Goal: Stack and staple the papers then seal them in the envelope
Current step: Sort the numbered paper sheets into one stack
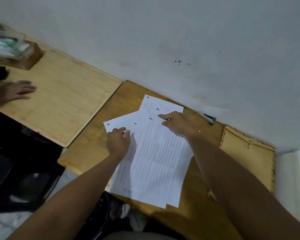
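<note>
Several white printed sheets (156, 158) lie fanned and overlapping on a small wooden table (93, 144), each with a handwritten number near its top corner. My left hand (118, 139) presses down on the leftmost sheets near their top edge. My right hand (177, 123) rests on the upper sheets, its thumb and forefinger pinching the edge of one sheet. A brown envelope (249, 163) with a striped border lies flat at the table's right end, partly under my right forearm. No stapler can be made out.
A pen (207, 118) lies by the wall behind the papers. A second, lighter wooden table (59, 101) stands to the left, with another person's hand (16, 92), a wooden tissue box (14, 51) and a dark object (0, 73) on it. Dark chairs sit below.
</note>
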